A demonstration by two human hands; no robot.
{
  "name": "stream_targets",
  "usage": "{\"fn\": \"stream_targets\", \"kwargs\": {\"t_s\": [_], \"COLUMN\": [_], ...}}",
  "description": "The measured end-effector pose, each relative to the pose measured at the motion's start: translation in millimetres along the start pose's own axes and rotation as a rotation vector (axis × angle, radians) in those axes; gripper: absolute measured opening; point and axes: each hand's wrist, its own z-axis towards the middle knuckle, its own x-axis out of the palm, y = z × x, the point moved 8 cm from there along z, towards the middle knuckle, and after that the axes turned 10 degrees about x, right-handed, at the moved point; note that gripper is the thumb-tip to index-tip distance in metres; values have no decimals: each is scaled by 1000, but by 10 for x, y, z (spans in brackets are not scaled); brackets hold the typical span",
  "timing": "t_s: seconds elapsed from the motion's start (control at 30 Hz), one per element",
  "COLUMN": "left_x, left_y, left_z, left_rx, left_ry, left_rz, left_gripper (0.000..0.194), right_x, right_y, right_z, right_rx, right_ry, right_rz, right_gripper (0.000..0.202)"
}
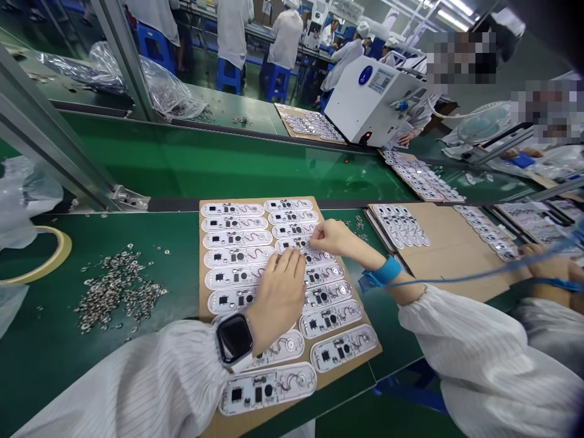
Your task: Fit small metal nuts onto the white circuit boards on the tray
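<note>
Over circuit boards (269, 389) — 2 hands (279, 293) (336, 238).

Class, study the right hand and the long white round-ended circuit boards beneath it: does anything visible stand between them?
Nothing visible does: the right hand is close over the circuit boards, and the left hand lies to its left, not between.

No text can be read clearly. The white machine (360, 104) bears a round blue sign (365, 75) and a pale label (382, 79) with a square code, their print too small to make out.
</note>
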Motion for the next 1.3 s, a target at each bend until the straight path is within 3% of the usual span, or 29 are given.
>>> {"fn": "stream_targets", "kwargs": {"t_s": [0.17,0.63,0.77,0.87,0.97,1.17,1.3], "left_x": [41,88,42,26,32,65,-35], "left_y": [-1,0,-7,-6,-4,5,-34], "left_z": [-6,-17,-36,-39,-37,-19,-64], "left_rx": [-6,-14,-12,-11,-8,-5,17], "left_ry": [13,14,14,18,22,16,-9], "left_rz": [-20,-72,-77,-79,-80,-53,6], "left_gripper": [53,57,56,55,55,56,56], "right_x": [-3,47,-15,-96,-165,-111,-114], "right_y": [-12,168,131,19,-60,51,132], "right_z": [11,-126,-99,-98,-126,-132,-272], "right_rx": [59,81,65,70,78,25,-7], "right_ry": [-3,-203,-142,-31,-2,-123,-228], "right_rz": [-22,-203,-168,-80,-14,-43,-63], "right_gripper": [13,10,10,25,37,15,16]}}
